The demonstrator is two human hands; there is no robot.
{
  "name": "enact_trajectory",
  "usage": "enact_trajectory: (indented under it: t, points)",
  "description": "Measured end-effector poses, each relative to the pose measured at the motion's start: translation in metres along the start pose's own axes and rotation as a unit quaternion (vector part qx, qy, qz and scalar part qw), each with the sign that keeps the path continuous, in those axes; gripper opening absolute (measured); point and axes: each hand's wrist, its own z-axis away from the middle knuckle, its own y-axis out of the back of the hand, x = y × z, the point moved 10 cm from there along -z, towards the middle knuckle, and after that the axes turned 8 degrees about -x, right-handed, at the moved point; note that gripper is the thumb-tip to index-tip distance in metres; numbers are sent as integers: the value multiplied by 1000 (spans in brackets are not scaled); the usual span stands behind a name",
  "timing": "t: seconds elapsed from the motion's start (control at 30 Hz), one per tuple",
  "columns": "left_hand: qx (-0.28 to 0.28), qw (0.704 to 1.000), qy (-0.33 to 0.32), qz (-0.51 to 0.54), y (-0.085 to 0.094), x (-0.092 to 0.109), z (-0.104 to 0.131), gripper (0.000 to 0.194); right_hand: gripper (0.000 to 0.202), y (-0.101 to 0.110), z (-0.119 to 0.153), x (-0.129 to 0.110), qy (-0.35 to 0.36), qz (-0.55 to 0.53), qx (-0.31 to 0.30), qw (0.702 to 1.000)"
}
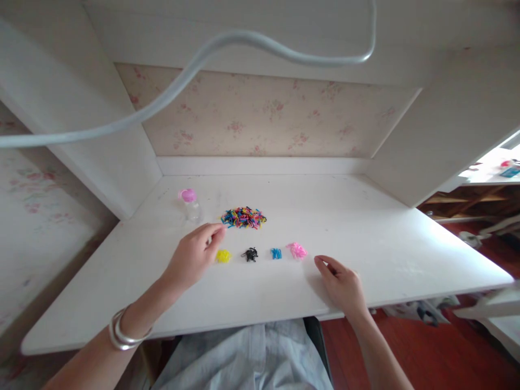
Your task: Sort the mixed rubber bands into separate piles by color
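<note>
A heap of small mixed-colour rubber bands (pixel 244 218) lies on the white table. My left hand (pixel 199 250) is at the heap's left edge, thumb and fingertips pinched together; whatever may be between them is too small to make out. Closer to me, a row of sorted bands runs from left to right: a yellow pile (pixel 223 256), a black pile (pixel 251 254), a small blue pile (pixel 276 253) and a pink pile (pixel 298 250). My right hand (pixel 341 284) is closed just right of the pink pile, with no band visible in its fingers.
A clear bottle (pixel 194 210) with a pink lid (pixel 187 195) stands behind my left hand. White side panels and a back wall enclose the white table (pixel 390 244). A white cable (pixel 260 39) crosses the upper view. The table's front edge is near my lap.
</note>
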Motion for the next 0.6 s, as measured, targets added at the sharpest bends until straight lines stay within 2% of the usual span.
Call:
enact_trajectory:
  t: [0.07,0.13,0.2,0.27,0.37,0.43,0.5,0.6]
  points:
    - [32,995,90,10,18,-38,31,36,48,-1,-6,0,-19,-32,-11,999]
    - [63,985,162,19,27,-73,62,36,49,1,-10,-12,-21,-41,-16,999]
    - [77,971,221,41,26,-102,89,37,48,-1,-14,-42,8,-21,-30,999]
    - [81,958,262,81,19,-124,107,37,42,-9,-17,-84,71,10,-67,995]
    - [101,938,287,166,11,-142,119,37,36,-31,-23,-144,153,76,-107,980]
    - [112,929,285,208,9,-145,120,36,34,-50,-31,-167,170,131,-127,968]
    - [112,926,283,225,7,-146,119,36,32,-70,-41,-180,172,183,-145,957]
    - [118,922,281,241,7,-148,121,36,33,-93,-58,-182,148,256,-156,943]
